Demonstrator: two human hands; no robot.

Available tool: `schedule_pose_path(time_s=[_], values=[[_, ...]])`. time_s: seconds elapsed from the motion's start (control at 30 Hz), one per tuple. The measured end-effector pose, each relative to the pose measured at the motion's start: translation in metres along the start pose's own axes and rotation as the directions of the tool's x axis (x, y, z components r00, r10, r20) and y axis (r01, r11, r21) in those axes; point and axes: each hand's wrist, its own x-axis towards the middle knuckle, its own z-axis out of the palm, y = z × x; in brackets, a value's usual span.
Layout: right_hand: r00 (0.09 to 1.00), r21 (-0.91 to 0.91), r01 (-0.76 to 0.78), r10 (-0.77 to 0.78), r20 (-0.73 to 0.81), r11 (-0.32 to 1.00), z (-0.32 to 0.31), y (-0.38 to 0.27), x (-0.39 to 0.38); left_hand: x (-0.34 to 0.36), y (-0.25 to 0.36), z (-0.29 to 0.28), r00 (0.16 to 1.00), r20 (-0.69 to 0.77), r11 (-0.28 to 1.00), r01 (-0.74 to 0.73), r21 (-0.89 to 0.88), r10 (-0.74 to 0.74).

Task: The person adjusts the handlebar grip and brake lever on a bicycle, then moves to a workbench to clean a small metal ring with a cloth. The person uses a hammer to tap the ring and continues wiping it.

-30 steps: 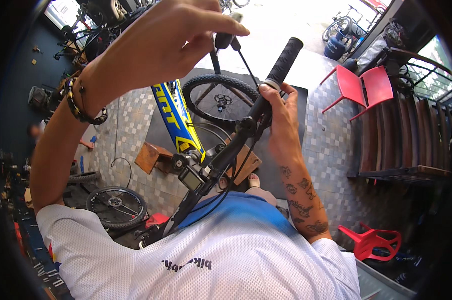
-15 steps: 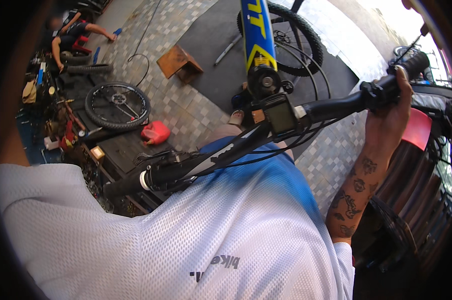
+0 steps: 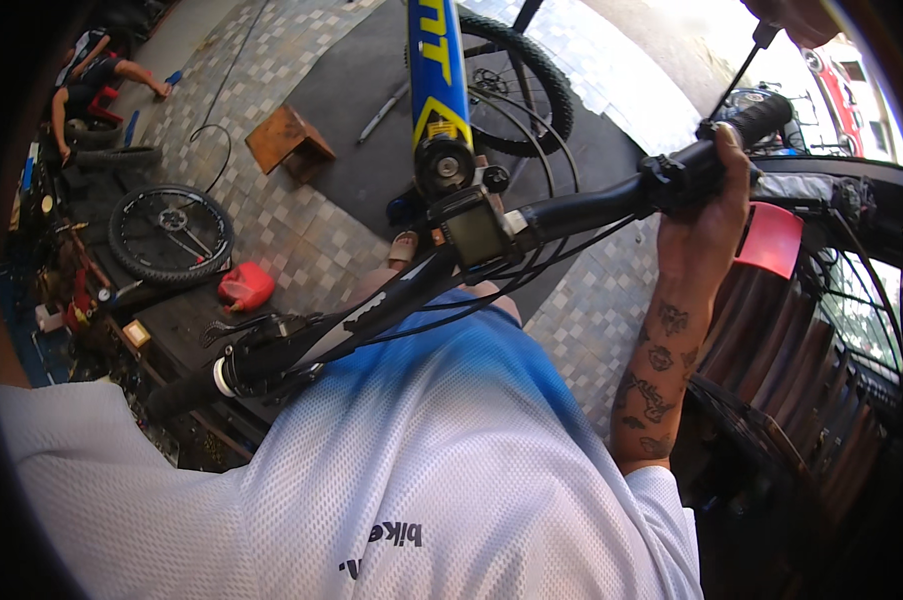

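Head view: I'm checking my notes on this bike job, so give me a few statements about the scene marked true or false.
1. The right hand grips the right end of the handlebar. True.
2. The left hand holds the left grip. False: that grip is free, and no left hand is clearly in view.
3. A loose wheel lies on the tiled floor. True.
4. The bike frame is plain red. False: it is blue and yellow.
5. A red can sits near the wheel. True.
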Motion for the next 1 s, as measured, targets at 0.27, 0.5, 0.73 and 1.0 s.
schedule_pose_path(time_s=[0.27,0.5,0.73,1.0], values=[[0.992,0.01,0.037,-0.036,-0.118,0.999,0.019,0.0,-0.014,0.02,-0.004,-0.003,0.999,0.0,0.994,-0.053,0.097,0.053],[0.977,-0.053,0.039,-0.05,-0.207,0.998,0.027,-0.001,-0.018,0.027,-0.008,-0.026,0.986,0.137,0.99,-0.083,-0.111,0.098],[0.978,-0.059,0.018,-0.03,-0.205,0.998,0.026,-0.004,-0.016,0.023,-0.007,-0.022,0.979,0.164,0.993,-0.117,-0.014,0.118],[0.975,-0.028,-0.001,-0.005,-0.22,1.0,0.022,-0.002,-0.013,0.021,-0.008,-0.026,0.967,0.215,0.982,-0.162,0.093,0.139]])
